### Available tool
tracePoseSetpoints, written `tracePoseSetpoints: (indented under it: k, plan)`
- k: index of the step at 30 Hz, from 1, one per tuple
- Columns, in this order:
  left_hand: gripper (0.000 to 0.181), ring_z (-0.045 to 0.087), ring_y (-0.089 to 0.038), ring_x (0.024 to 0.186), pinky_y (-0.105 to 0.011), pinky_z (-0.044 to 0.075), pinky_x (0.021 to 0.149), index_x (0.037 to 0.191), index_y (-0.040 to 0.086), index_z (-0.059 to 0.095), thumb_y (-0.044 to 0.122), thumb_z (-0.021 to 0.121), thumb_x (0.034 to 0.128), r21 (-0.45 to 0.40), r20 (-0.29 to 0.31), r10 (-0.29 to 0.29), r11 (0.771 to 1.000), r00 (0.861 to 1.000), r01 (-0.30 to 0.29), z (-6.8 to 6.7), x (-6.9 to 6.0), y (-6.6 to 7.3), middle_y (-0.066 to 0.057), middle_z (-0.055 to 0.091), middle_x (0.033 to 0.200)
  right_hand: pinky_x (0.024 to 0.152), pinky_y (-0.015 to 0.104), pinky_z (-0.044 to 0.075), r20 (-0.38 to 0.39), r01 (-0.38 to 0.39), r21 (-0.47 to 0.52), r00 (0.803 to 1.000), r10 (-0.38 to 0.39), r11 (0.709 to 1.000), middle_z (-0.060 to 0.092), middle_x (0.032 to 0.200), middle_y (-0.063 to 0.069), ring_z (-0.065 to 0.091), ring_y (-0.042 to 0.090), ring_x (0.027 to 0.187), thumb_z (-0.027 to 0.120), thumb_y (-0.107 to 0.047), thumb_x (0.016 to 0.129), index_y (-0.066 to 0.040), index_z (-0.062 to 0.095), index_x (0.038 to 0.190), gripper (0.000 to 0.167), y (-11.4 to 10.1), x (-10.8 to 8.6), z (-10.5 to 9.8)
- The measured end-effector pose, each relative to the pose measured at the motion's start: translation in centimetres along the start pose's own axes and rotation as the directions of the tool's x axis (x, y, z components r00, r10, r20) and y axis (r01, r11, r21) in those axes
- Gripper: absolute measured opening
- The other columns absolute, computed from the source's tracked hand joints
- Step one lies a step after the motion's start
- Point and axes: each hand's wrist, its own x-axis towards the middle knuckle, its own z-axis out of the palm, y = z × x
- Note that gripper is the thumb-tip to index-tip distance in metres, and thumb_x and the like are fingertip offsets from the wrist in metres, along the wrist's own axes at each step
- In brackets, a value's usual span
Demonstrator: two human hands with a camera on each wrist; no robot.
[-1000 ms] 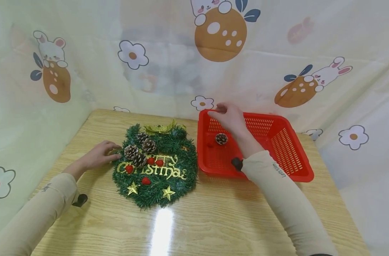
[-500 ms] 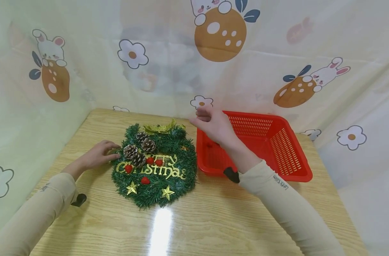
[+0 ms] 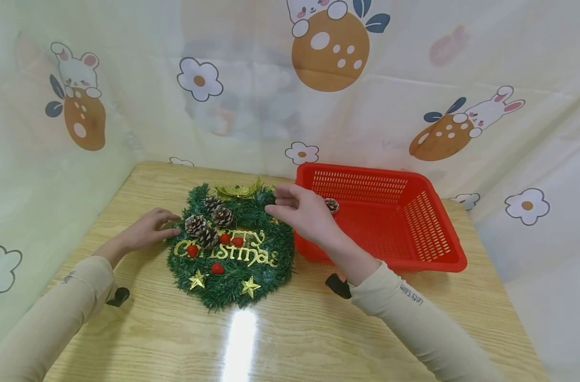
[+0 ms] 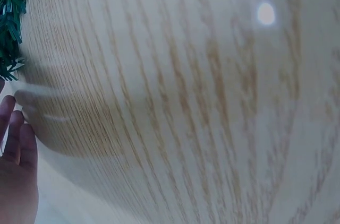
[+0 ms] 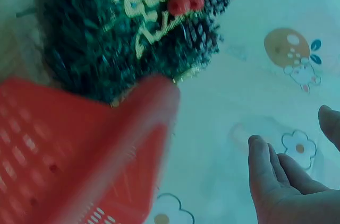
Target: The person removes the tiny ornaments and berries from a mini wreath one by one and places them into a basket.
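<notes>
A green wreath (image 3: 266, 270) lies on the table, bearing gold "Merry Christmas" lettering (image 3: 242, 254), several pinecones (image 3: 207, 237) at its upper left, red berries (image 3: 217, 268) and gold stars (image 3: 250, 287). My left hand (image 3: 149, 232) rests at the wreath's left edge, fingers relaxed; the left wrist view shows those fingers (image 4: 27, 147) beside the green tinsel (image 4: 9, 17). Above the wreath's right side hangs my right hand (image 3: 306, 215), thumb apart from the fingers and nothing visible between them. In the right wrist view that hand (image 5: 297, 192) is also empty.
A red plastic basket (image 3: 435, 225) stands right of the wreath, with a pinecone (image 3: 332, 205) inside near its left wall. Behind the wooden table (image 3: 290, 339) hangs a patterned curtain (image 3: 252, 122), which also covers both sides.
My right hand has moved left and toward me, from over the basket to the wreath's right side. My left hand has stayed at the wreath's left edge.
</notes>
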Motion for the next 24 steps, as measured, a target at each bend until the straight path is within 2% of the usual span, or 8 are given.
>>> tracePoseSetpoints:
  k: [9,16,24]
  plan:
    - [0.045,0.043,-0.047,0.121,-0.065,0.034,0.1,0.13,-0.008,0.055,0.023,0.061,0.0978,0.016,0.02,-0.008,1.0,1.0,0.007,-0.1,0.1,-0.1,-0.031,0.048,0.131,0.1,0.033,0.047,0.03,0.053,0.044,0.998,-0.055,0.998,0.058,0.135,0.005,0.057,0.021,0.121,0.073,-0.032,0.09,-0.009,0.054,0.137,0.056,0.8,-1.0,2.5]
    - [0.044,0.044,-0.046,0.12,-0.064,0.036,0.099,0.129,-0.008,0.056,0.023,0.062,0.0976,0.025,0.019,-0.007,1.0,1.0,0.007,-0.2,0.2,-0.1,-0.03,0.049,0.13,0.099,0.033,0.048,0.034,0.048,0.056,0.998,-0.05,0.997,0.06,0.132,0.002,0.058,0.021,0.12,0.073,-0.031,0.089,-0.011,0.055,0.137,0.056,1.1,-1.5,4.2]
    - [0.045,0.044,-0.046,0.122,-0.064,0.035,0.101,0.129,-0.007,0.056,0.023,0.062,0.0974,0.02,0.02,-0.009,1.0,1.0,0.009,-0.2,0.2,0.1,-0.029,0.049,0.131,0.1,0.033,0.047,0.034,0.059,0.079,0.998,-0.062,0.995,0.06,0.133,0.005,0.058,0.023,0.12,0.072,-0.032,0.09,-0.01,0.053,0.138,0.056,1.7,-1.6,5.6]
